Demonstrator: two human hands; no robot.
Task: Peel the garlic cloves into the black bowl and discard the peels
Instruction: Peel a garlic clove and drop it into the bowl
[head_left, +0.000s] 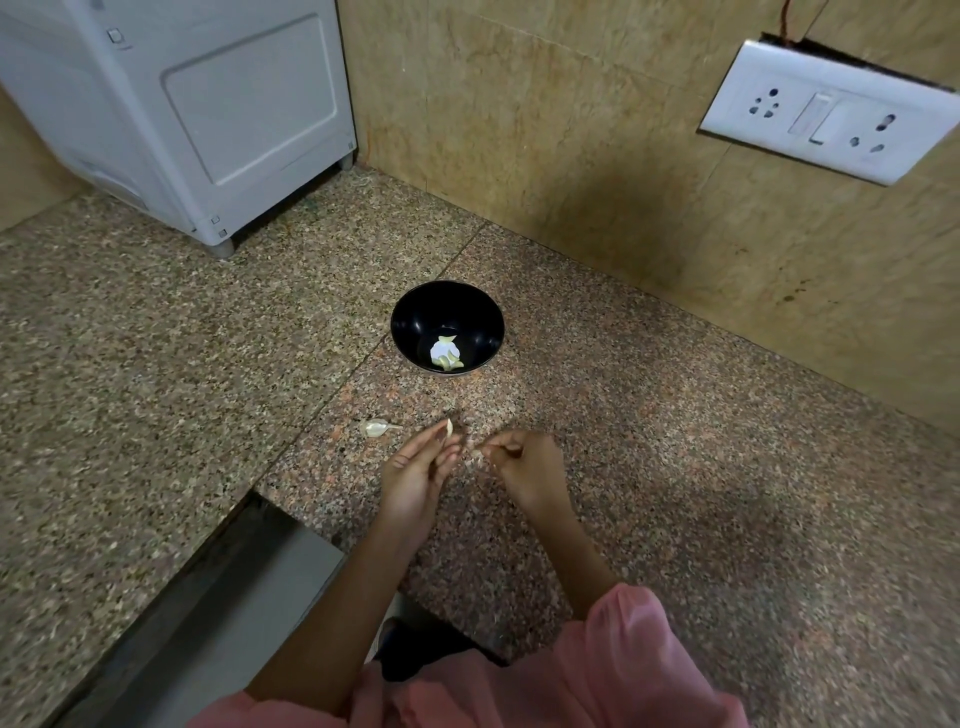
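A black bowl (410, 319) stands on the speckled granite counter (675, 467) and holds a few pale peeled garlic cloves (445, 354). Just in front of it, my left hand (415, 467) pinches a garlic clove (449, 427) at its fingertips. My right hand (524, 462) sits close beside it, fingers curled, pinching a scrap of papery peel (477, 457). One unpeeled clove (375, 427) lies on the counter to the left of my left hand.
A white appliance (208, 114) stands at the back left. The tiled wall (571, 156) runs behind the bowl, with a white socket plate (831, 111) at upper right. A dark recessed gap (234, 587) opens at the counter's near left edge.
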